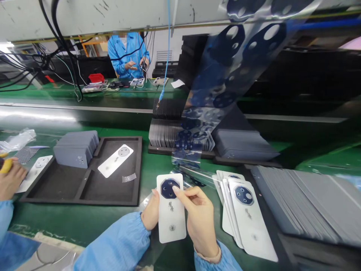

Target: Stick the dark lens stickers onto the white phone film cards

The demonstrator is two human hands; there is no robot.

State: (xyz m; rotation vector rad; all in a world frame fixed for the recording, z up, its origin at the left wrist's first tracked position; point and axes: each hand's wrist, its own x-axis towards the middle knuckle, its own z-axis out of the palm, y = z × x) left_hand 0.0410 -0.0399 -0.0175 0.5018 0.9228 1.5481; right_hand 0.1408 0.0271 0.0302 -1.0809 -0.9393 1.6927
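A white phone back cover (172, 218) stands upright before me, with my left hand (151, 212) closed on its left edge. Near its top is a dark blue camera plate (167, 190) with round holes. My right hand (201, 214) touches that plate with a fingertip, its other fingers curled in; whether it pinches anything small is hidden. To the right, several white back covers (251, 226) lie overlapped in a fanned stack, the top one with a dark camera plate. Behind my hands hangs a clear film strip (194, 131) carrying dark blue camera plates.
At left, a black tray (138, 169) holds grey sheets (75, 148) and a white cover (115, 162). Further grey sheets (316, 203) fill a rack at right. A co-worker's hand (12, 178) is at far left; another person (128, 56) works across the bench. A blue cord (166, 56) hangs down.
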